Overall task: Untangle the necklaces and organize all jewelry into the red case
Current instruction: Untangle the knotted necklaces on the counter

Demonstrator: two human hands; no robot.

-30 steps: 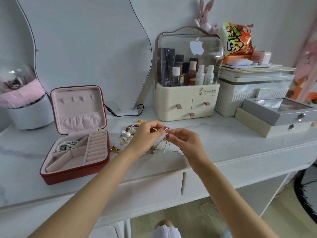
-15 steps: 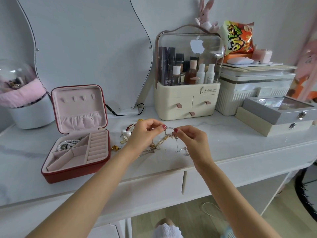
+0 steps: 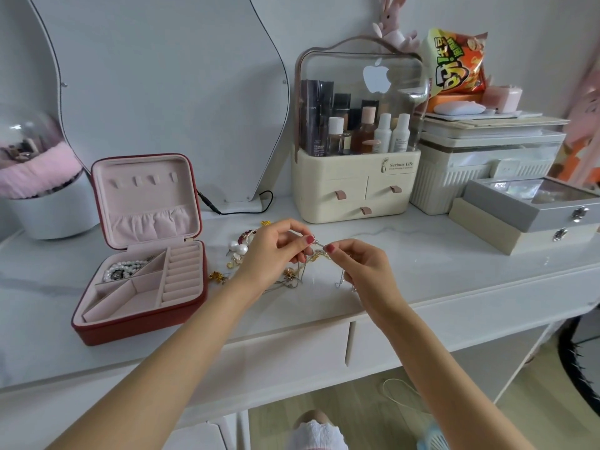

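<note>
The red case (image 3: 97,329) lies open on the left of the white dresser, its pink lid upright. A pearl strand (image 3: 125,269) fills its back-left compartment. Right of the case my left hand (image 3: 272,251) and my right hand (image 3: 363,267) each pinch one end of a thin silver necklace chain (image 3: 319,244), held taut just above the tabletop. Tangled gold and silver chains (image 3: 297,277) hang from it down to the table. Behind my left hand lie pearl earrings (image 3: 238,248), a dark red bead bracelet (image 3: 248,234) and a small gold piece (image 3: 217,276).
A cream cosmetic organiser (image 3: 355,186) with a clear hood stands behind my hands. Grey and beige boxes (image 3: 526,219) sit at the right, a white ribbed bin (image 3: 461,177) behind them. A mirror (image 3: 162,92) with a black cable leans at the back, and a white pot (image 3: 48,209) stands far left.
My hands lifted the chain a little and drew slightly apart, so the short silver stretch between the fingertips now runs straight. The tangle hangs lower beneath it.
</note>
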